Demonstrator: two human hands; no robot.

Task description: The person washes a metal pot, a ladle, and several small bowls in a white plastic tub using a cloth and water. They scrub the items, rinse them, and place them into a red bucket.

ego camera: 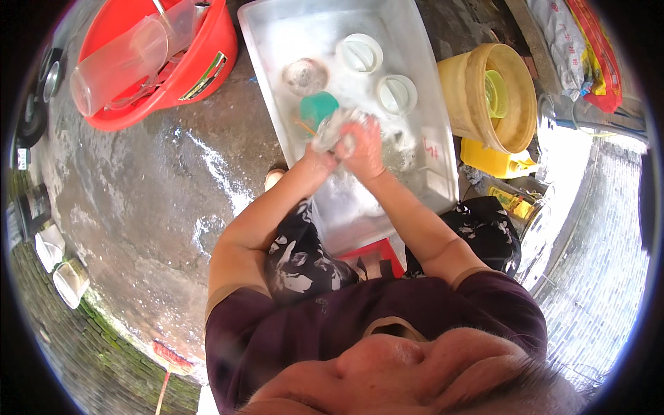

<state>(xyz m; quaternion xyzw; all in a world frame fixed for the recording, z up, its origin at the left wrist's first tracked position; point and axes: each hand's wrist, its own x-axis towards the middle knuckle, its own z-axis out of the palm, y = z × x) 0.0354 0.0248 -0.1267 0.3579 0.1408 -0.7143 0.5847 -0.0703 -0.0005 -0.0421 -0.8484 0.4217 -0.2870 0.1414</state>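
Observation:
In front of me stands a large translucent white plastic tub with foamy water in it. My left hand and my right hand meet over its middle, both gripping a clear, wet object. Motion blur hides what that object is. Just beyond the hands a green plastic cup or bowl lies in the water, with a thin orange stick beside it. Farther off are a round greyish item, too unclear to name, and two round white lids with raised ridges across them.
At the far left, a red plastic basin holds clear plastic pitchers. A yellowed bucket with a light-green basket inside stands right of the tub, near a yellow jug. A broom lies at lower left; the concrete floor is wet.

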